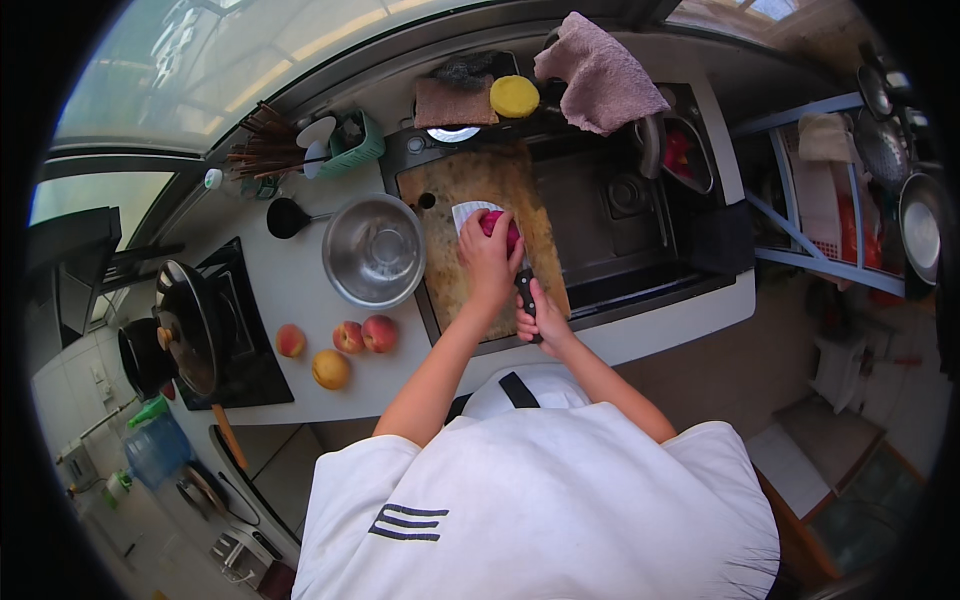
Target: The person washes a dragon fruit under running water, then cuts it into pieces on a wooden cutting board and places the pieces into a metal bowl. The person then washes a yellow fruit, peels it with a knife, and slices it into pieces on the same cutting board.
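My left hand (485,251) is closed around a round magenta fruit or vegetable (492,222), its fingers covering much of it. In my right hand (546,321) is the black riveted handle of a knife (526,289), which points away from me. Between the handle and my left hand, most of the blade is hidden. A pale ribbed surface (474,208) shows under the magenta piece; I cannot tell whether it is the blade or a dish. Both hands are over a worn wooden cutting board (450,300) laid across the sink's left part.
Left of the board stands a steel bowl (360,259). Several peaches (379,334) and a yellow fruit (331,369) lie on the white counter (397,390). The open sink basin (592,247) is at the right. A lidded pan (191,330) sits on the cooktop (259,360).
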The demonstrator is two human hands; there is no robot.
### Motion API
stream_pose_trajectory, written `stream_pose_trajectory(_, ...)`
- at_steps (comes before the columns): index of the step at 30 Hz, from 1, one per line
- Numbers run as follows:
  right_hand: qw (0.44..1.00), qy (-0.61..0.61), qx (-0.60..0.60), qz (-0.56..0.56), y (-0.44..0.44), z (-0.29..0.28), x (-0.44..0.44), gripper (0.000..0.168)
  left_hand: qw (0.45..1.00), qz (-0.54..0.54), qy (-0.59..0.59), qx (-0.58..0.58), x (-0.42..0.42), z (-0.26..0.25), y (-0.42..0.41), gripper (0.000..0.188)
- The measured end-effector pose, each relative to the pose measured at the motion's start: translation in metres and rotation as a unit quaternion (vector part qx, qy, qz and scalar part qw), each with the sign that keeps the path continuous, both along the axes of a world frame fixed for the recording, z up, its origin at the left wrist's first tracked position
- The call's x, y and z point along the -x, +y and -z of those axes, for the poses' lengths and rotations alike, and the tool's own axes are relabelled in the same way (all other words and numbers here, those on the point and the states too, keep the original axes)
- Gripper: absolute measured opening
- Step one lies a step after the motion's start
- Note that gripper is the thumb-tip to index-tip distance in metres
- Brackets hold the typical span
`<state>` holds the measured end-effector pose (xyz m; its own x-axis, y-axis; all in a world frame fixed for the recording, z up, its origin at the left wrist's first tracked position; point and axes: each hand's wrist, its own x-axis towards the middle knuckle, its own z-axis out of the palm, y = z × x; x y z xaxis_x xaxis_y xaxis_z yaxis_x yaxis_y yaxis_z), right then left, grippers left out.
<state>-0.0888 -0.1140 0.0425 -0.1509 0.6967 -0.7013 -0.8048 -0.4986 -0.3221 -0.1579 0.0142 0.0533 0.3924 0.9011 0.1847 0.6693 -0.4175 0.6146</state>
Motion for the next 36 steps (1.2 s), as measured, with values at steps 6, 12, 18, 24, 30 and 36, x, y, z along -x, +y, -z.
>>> stream_pose_trajectory(6, 0.998, -0.024, -0.042, -0.050, 0.036, -0.072, 0.001, 0.049, 0.998, -0.009, -0.056, -0.042, 0.021, -0.078, 0.028, 0.051)
stream_pose_trajectory(12, 0.985, -0.040, -0.096, -0.137, 0.083, -0.087, 0.044, 0.047, 0.991, -0.109, -0.045, -0.060, 0.083, -0.097, 0.056, 0.051)
stream_pose_trajectory(18, 0.985, -0.084, -0.077, -0.128, 0.096, -0.060, 0.083, 0.044, 0.976, -0.216, -0.037, 0.007, 0.143, -0.033, 0.063, 0.051)
stream_pose_trajectory(24, 0.970, -0.211, -0.094, -0.076, 0.072, -0.064, 0.059, 0.043, 0.947, -0.315, -0.062, -0.014, 0.180, -0.019, 0.062, 0.047)
stream_pose_trajectory(30, 0.945, -0.311, -0.097, 0.031, 0.000, -0.060, -0.026, 0.046, 0.970, -0.177, -0.166, 0.020, 0.139, -0.083, 0.020, 0.040)
stream_pose_trajectory(36, 0.948, -0.314, 0.013, 0.045, -0.043, -0.024, -0.083, 0.047, 0.991, -0.021, 0.007, 0.133, 0.076, -0.041, -0.025, 0.074)
